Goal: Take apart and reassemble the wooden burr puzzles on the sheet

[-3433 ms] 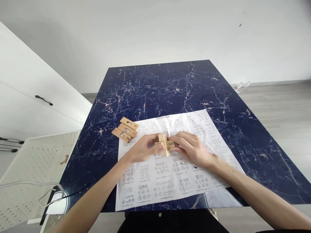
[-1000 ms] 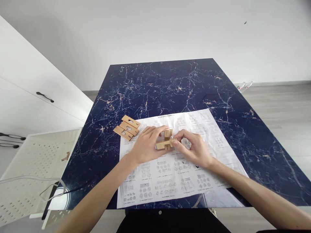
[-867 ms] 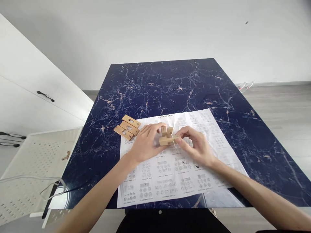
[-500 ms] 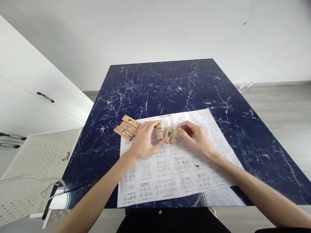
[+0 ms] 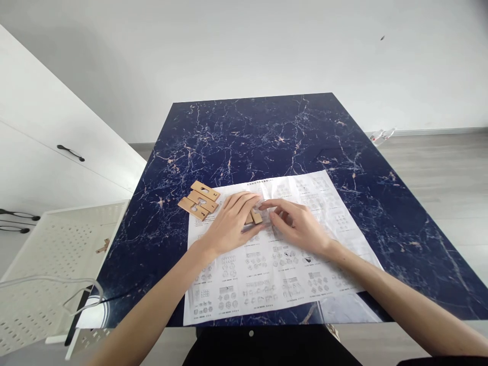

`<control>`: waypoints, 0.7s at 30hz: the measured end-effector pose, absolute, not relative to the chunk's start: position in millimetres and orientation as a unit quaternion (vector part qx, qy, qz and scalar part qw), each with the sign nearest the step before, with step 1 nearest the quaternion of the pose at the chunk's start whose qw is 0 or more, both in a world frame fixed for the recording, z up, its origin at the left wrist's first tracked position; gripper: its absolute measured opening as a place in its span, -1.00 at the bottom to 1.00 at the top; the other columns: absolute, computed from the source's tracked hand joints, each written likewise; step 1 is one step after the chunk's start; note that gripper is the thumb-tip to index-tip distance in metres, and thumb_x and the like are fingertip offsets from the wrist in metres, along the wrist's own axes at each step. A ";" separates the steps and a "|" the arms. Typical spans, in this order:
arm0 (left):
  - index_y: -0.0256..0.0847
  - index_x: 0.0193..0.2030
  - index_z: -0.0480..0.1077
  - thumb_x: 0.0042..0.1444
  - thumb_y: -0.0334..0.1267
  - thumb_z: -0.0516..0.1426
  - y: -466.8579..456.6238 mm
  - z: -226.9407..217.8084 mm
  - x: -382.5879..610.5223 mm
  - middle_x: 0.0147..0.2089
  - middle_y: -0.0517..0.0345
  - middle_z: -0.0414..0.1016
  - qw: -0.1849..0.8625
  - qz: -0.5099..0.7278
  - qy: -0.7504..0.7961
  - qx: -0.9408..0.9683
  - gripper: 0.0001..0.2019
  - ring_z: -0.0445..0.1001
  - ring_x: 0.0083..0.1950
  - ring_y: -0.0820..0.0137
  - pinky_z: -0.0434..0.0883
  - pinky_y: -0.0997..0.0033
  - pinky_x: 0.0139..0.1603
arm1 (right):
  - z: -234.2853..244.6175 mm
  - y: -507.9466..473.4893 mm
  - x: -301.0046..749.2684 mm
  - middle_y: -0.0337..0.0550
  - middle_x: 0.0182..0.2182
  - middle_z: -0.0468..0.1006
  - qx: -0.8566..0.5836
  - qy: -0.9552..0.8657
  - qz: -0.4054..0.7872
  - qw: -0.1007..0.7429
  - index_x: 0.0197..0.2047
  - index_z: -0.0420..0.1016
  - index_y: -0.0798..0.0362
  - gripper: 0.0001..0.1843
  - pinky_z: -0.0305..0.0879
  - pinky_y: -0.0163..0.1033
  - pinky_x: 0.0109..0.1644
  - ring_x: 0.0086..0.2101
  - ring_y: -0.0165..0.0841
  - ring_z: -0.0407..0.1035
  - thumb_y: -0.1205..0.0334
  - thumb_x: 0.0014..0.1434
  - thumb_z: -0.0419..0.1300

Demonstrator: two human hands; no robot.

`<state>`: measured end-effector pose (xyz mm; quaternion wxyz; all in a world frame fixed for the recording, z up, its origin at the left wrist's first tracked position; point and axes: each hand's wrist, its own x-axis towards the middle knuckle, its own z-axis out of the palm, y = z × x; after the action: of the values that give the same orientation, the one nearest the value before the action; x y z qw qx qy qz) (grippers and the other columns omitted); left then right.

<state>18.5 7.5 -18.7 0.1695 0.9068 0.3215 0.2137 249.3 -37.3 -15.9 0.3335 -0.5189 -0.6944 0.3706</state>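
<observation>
Small notched wooden puzzle blocks lie on a printed instruction sheet, showing in the gap between my hands. My left hand lies flat on the sheet with its fingers stretched out over the blocks' left side, touching them. My right hand rests on the sheet just right of the blocks. Its forefinger points left toward them and its other fingers curl down. Whether a block sits under that hand is hidden. Three flat numbered wooden pieces lie side by side just past the sheet's left corner.
The sheet lies on a dark blue marbled table. A white perforated tray with a small wooden bit in it stands at the lower left, beside a cable. White cabinets line the left wall.
The joined wooden cross that both hands held above the sheet has come apart into separate blocks. Both hands have come down flat onto the sheet over the blocks.
</observation>
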 end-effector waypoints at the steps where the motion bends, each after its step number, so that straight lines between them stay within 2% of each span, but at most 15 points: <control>1: -0.11 0.40 0.27 0.47 0.00 0.18 7.5 -19.3 18.9 0.37 -0.11 0.45 0.156 0.213 0.326 0.908 -0.52 0.38 0.43 0.00 0.41 -0.13 0.43 | -15.8 -37.4 249.2 -0.15 -0.36 0.63 -0.533 -0.683 0.368 0.339 0.15 0.57 0.02 -0.68 0.31 -0.20 -0.44 -0.52 -0.38 0.35 0.15 0.47 0.11; 4: -0.16 0.26 0.39 0.45 -0.18 0.19 8.5 -21.7 18.8 0.24 -0.11 0.51 0.106 0.227 0.361 0.898 -0.69 0.46 0.31 0.00 0.45 -0.13 0.34 | -16.3 -36.8 250.0 -0.15 -0.36 0.62 -0.559 -0.660 0.361 0.348 0.07 0.57 0.01 -0.74 0.31 -0.20 -0.45 -0.54 -0.39 0.33 0.16 0.45 0.12; 7: -0.20 0.14 0.46 0.39 -0.34 0.16 10.7 -23.3 17.0 0.16 -0.13 0.55 0.050 0.257 0.402 0.877 -0.78 0.48 0.26 0.00 0.44 -0.16 0.33 | -17.5 -36.0 250.3 -0.15 -0.38 0.60 -0.559 -0.667 0.355 0.341 0.00 0.58 0.00 -0.78 0.30 -0.20 -0.44 -0.52 -0.38 0.34 0.17 0.45 0.12; 12: -0.21 0.08 0.49 0.24 -0.58 0.10 11.2 -22.2 15.2 0.06 -0.04 0.63 -0.015 0.271 0.388 0.881 -0.65 0.52 0.26 0.05 0.30 -0.19 0.48 | -18.8 -36.2 248.6 -0.07 -0.28 0.66 -0.547 -0.681 0.352 0.336 -0.03 0.56 0.00 -0.79 0.35 -0.18 -0.41 -0.46 -0.35 0.42 0.17 0.46 0.11; 15: -0.19 0.02 0.51 0.24 -0.60 0.09 7.6 -20.7 17.1 -0.04 0.02 0.67 -0.029 0.263 0.389 0.882 -0.67 0.58 0.13 0.09 0.37 -0.15 0.39 | -20.0 -36.2 248.6 -0.05 -0.22 0.69 -0.542 -0.684 0.353 0.337 -0.02 0.55 0.00 -0.79 0.38 -0.16 -0.38 -0.41 -0.32 0.46 0.16 0.47 0.11; 18: -0.16 -0.04 0.51 0.31 -0.51 0.10 4.3 -18.9 18.9 -0.12 0.04 0.68 -0.036 0.259 0.410 0.874 -0.76 0.62 -0.01 0.10 0.44 -0.14 0.24 | -20.7 -36.2 249.2 -0.05 -0.21 0.70 -0.541 -0.688 0.349 0.335 -0.03 0.55 0.00 -0.79 0.40 -0.14 -0.35 -0.40 -0.30 0.47 0.15 0.48 0.10; 21: -0.15 -0.03 0.51 0.38 -0.43 0.09 3.4 -15.8 18.8 -0.17 0.03 0.68 -0.043 0.256 0.433 0.863 -0.81 0.63 -0.09 0.10 0.44 -0.17 0.19 | -20.1 -36.3 249.5 -0.05 -0.21 0.70 -0.543 -0.690 0.346 0.331 -0.03 0.55 -0.02 -0.79 0.41 -0.12 -0.34 -0.39 -0.29 0.48 0.14 0.48 0.10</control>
<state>18.8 3.4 -15.8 -0.0427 0.8635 0.4327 0.2557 249.5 -36.3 -20.1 0.3312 -0.5426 -0.6898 0.3464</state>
